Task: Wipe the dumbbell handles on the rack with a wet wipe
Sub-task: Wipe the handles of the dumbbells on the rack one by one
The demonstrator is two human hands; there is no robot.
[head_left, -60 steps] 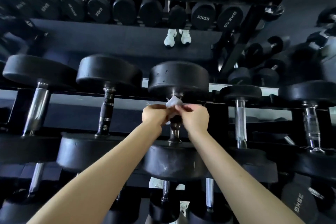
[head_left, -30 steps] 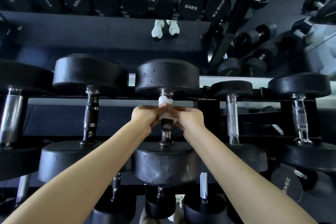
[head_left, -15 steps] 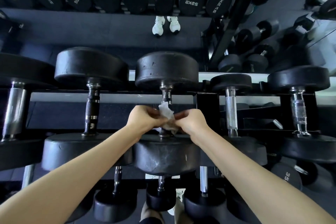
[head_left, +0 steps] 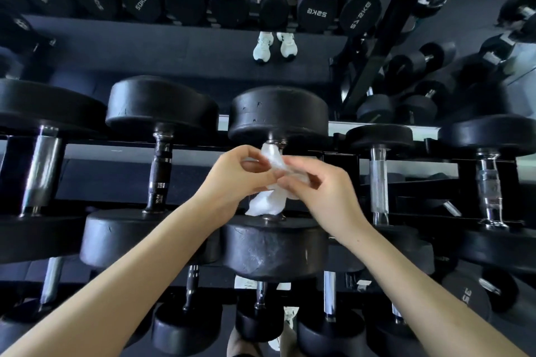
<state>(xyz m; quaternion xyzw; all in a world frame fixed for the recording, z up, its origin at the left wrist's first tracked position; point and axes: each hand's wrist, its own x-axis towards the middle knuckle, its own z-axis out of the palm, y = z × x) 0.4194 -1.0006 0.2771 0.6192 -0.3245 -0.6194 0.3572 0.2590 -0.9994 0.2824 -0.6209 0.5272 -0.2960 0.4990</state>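
The left hand (head_left: 232, 180) and right hand (head_left: 322, 191) each pinched the wet wipe (head_left: 268, 200), loosely bunched around the centre dumbbell handle (head_left: 275, 143) between the rack (head_left: 116, 151) rails, and such light fingertip holds risked it slipping free and dropping.

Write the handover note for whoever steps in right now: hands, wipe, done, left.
Left hand: its fingers pinch the wet wipe.
Right hand: pinches the same wipe.
The wipe hangs in front of the middle dumbbell's handle.
Done: this handle is being wiped. Whether its neighbours are clean cannot be told.
Left: finish it, then probably the black handle and the chrome handle beside it.
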